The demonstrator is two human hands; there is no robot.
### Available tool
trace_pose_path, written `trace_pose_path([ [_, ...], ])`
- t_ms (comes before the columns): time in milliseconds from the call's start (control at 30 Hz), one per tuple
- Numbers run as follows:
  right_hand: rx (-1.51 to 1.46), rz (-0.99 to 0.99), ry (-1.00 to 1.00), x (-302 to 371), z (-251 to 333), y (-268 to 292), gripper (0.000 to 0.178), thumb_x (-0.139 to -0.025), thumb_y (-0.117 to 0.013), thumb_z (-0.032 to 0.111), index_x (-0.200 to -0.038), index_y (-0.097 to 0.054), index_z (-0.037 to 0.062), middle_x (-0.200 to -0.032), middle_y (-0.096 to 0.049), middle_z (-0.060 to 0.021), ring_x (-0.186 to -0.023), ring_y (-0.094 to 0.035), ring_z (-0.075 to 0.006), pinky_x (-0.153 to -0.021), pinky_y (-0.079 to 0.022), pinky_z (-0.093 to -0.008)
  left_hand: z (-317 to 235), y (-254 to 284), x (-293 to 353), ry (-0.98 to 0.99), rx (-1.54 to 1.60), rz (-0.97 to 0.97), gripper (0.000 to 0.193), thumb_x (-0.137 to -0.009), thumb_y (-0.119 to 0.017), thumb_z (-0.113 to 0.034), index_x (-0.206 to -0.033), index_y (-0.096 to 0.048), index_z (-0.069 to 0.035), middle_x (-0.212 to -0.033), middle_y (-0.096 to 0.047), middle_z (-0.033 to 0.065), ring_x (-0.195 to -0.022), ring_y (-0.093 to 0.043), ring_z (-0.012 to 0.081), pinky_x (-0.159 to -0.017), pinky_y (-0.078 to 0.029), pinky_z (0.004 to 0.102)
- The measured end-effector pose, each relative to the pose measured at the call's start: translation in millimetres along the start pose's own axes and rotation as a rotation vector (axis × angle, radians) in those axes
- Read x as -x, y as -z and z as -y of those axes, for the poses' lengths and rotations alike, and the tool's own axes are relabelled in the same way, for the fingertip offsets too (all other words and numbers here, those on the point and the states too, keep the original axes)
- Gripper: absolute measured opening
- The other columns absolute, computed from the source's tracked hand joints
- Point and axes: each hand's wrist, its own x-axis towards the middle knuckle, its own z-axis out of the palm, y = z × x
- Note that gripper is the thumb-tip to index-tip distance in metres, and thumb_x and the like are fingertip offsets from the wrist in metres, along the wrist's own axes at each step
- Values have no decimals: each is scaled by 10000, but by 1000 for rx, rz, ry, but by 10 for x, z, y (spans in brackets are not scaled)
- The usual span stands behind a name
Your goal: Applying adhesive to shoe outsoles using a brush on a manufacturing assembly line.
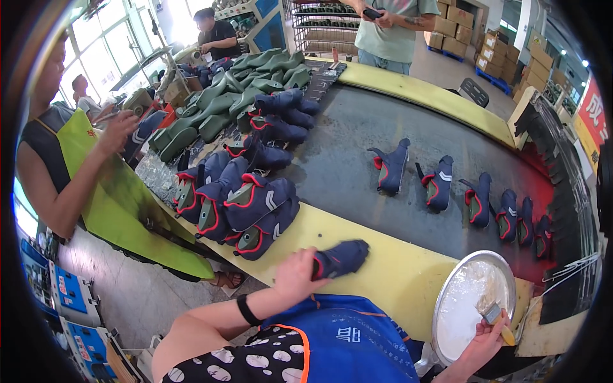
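Note:
My left hand (297, 276) grips the heel end of a navy shoe upper (345, 256), which lies on its side on the yellow board (402, 274) with its toe pointing right. At the lower right, my right hand (483, 345) is closed round the yellow handle of a flat paintbrush (491, 311). Its bristles rest in a round metal pan (439, 306) coated with a whitish, glue-like paste. Just beyond my left hand is a pile of navy shoe uppers (246, 201) with red linings, green lasts inside them.
Several navy uppers (439, 184) stand in a row on the dark conveyor belt (357, 121), running toward a red-lit opening at the right. Green shoe lasts (230, 96) are heaped at the far left. A co-worker in a yellow-green apron (105, 172) stands at left; another person (396, 32) stands beyond the belt.

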Motion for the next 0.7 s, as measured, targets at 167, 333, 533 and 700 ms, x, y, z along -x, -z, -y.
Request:
trace_pose_path([
  [167, -43, -70, -66, 51, 28, 140, 371, -1054, -577, 272, -1373, -580, 83, -1103, -639, 14, -796, -530, -40, -714, -425, -183, -483, -192, -26, -309, 60, 254, 780, -761, -817, -514, -1278, -507, -18, -1014, -644, 166, -925, -683, 323, -765, -567, 417],
  [333, -56, -39, -13, 98, 60, 338, 361, -1031, -617, 233, -1344, -581, 57, -1044, -633, 12, -767, -506, -26, -686, -419, -172, -493, -279, -414, -158, 224, 540, 1014, -771, -791, -622, -1496, -343, -74, -955, -704, 197, -859, -714, 399, -739, -569, 466],
  [533, -78, -6, -40, 83, 89, 345, 316, -1035, -609, 208, -1305, -583, 46, -1035, -635, -5, -795, -525, -30, -702, -430, -177, -284, -281, -537, -143, 315, 291, 1061, -774, -805, -581, -1575, -276, -128, -1132, -666, 212, -997, -683, 405, -863, -558, 478],
  [700, -77, 18, -59, 88, 29, 182, 298, -1035, -606, 201, -1288, -584, 45, -1056, -644, -13, -814, -540, -39, -711, -433, -177, -304, -217, -500, -277, 141, 424, 1081, -724, -837, -459, -1601, -272, -176, -1291, -538, 241, -1133, -596, 415, -939, -527, 488],
])
